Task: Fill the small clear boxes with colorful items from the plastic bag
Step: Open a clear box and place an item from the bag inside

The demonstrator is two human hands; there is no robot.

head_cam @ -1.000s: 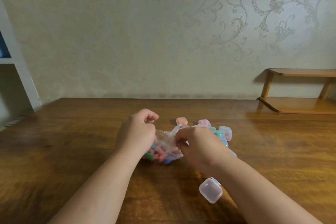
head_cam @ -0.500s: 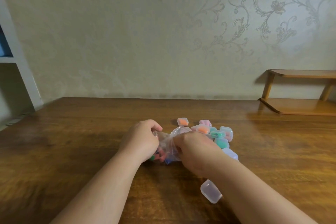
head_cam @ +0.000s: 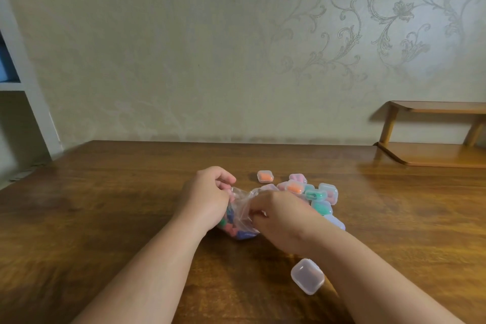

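Both hands meet over the plastic bag [head_cam: 240,216], which lies on the wooden counter [head_cam: 105,205] near its middle. The left hand [head_cam: 207,197] has its fingers curled closed, pinching the bag's upper left edge. The right hand [head_cam: 276,214] has its fingers closed on the crumpled plastic at the bag's right side. Through the clear film show small red, blue and green items [head_cam: 231,229], bunched at the bottom of the bag.

Just behind the right hand sits a cluster of filled boxes [head_cam: 315,196], touching one another, with orange, green and pink contents. One orange-filled box [head_cam: 265,176] stands a little apart, at the far left of the cluster. An empty clear box [head_cam: 307,275] lies closed near the right forearm, on the near side of the counter.

The counter's far edge meets the patterned wall [head_cam: 184,47]. Its left edge slants toward a white shelf frame [head_cam: 29,102]. At the far right a wooden rack [head_cam: 434,137] rests on the counter top. The broad left half of the counter and the stretch to the right of the boxes lie open. No label or writing can be read on the bag or the boxes.
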